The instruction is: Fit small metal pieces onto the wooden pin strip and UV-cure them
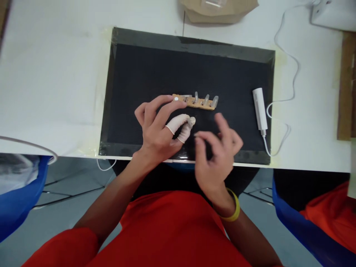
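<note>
A narrow tan strip [199,105] with several translucent upright pieces and a white dot lies on the black mat. My left hand [164,128] wears white covers on thumb and index finger; these two pinch a small greyish piece, too small to name. Its other fingertips reach the strip's left end. My right hand [215,150], slightly blurred, is just right of it, thumb and index finger pinched together at a tiny pale thing that I cannot make out, another finger raised. The two hands are apart.
On the mat's [147,70] right side lies a white stick-shaped device [260,109] with a white cable. Behind the mat stands a brown paper bag [219,13]. A white box [333,15] is at the back right. Blue chairs flank the table [55,74].
</note>
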Demonstrator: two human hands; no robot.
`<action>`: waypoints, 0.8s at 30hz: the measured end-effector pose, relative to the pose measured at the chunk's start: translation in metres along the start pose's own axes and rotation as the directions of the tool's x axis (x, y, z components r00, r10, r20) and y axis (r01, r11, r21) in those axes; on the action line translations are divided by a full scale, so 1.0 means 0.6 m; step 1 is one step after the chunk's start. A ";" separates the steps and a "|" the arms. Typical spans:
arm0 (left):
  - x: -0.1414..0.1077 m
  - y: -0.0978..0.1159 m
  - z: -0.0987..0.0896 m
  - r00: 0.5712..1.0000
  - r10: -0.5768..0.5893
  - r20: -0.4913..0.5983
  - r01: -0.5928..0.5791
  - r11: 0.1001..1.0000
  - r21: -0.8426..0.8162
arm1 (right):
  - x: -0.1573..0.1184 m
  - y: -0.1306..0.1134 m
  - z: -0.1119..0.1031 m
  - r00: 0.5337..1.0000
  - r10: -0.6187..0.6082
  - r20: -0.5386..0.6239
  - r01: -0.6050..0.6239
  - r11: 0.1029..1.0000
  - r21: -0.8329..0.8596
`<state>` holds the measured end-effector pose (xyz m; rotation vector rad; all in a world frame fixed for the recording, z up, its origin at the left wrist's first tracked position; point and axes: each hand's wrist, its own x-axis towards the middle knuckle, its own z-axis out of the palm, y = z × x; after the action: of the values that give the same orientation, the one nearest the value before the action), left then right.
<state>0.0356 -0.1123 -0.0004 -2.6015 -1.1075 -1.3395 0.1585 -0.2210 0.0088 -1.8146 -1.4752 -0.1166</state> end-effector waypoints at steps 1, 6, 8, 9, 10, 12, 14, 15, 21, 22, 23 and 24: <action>-0.001 -0.001 0.001 1.000 -0.006 0.006 0.006 1.000 0.003 | 0.000 0.001 -0.002 0.996 -0.077 0.035 0.076 0.997 0.008; -0.006 -0.005 0.004 0.993 -0.082 0.086 0.086 0.995 -0.052 | 0.006 0.008 -0.007 1.000 -0.015 -0.006 0.015 0.999 -0.041; -0.006 -0.006 0.005 0.991 -0.088 0.097 0.097 0.991 -0.088 | 0.008 0.011 -0.007 0.999 -0.037 -0.003 0.037 0.998 -0.049; -0.005 -0.007 0.005 0.993 -0.077 0.093 0.088 0.990 -0.112 | 0.009 0.013 -0.007 0.994 -0.103 0.025 0.104 0.994 -0.046; -0.004 -0.007 0.005 0.994 -0.062 0.088 0.074 0.988 -0.139 | 0.010 0.016 -0.007 0.984 -0.169 0.055 0.172 0.984 -0.042; -0.001 -0.009 0.005 0.996 -0.035 0.085 0.052 0.977 -0.207 | 0.017 0.026 -0.009 0.980 -0.193 0.056 0.196 0.980 -0.042; 0.002 -0.012 0.003 0.995 -0.032 0.098 0.059 0.954 -0.293 | 0.031 0.045 -0.014 0.998 -0.070 -0.009 0.069 0.997 -0.041; 0.004 -0.013 0.002 0.993 -0.034 0.112 0.070 0.938 -0.339 | 0.039 0.055 -0.018 0.999 -0.026 -0.044 0.025 0.999 -0.026; 0.008 -0.014 -0.005 0.964 0.033 0.262 0.106 0.860 -0.500 | 0.074 0.105 -0.053 0.952 -0.296 0.076 0.298 0.954 -0.018; 0.009 -0.013 -0.007 0.951 0.055 0.304 0.116 0.848 -0.516 | 0.075 0.107 -0.056 0.965 -0.260 0.045 0.262 0.964 -0.040; 0.010 -0.013 -0.009 0.933 0.079 0.350 0.130 0.835 -0.535 | 0.075 0.108 -0.058 0.978 -0.210 0.013 0.211 0.976 -0.052; 0.010 -0.014 -0.011 0.914 0.103 0.393 0.145 0.820 -0.554 | 0.074 0.107 -0.059 0.982 -0.187 -0.002 0.187 0.981 -0.049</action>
<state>0.0284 -0.1048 0.0059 -3.4521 -0.8492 -1.3333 0.2421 -0.2086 0.0237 -1.7080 -1.6495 -0.2530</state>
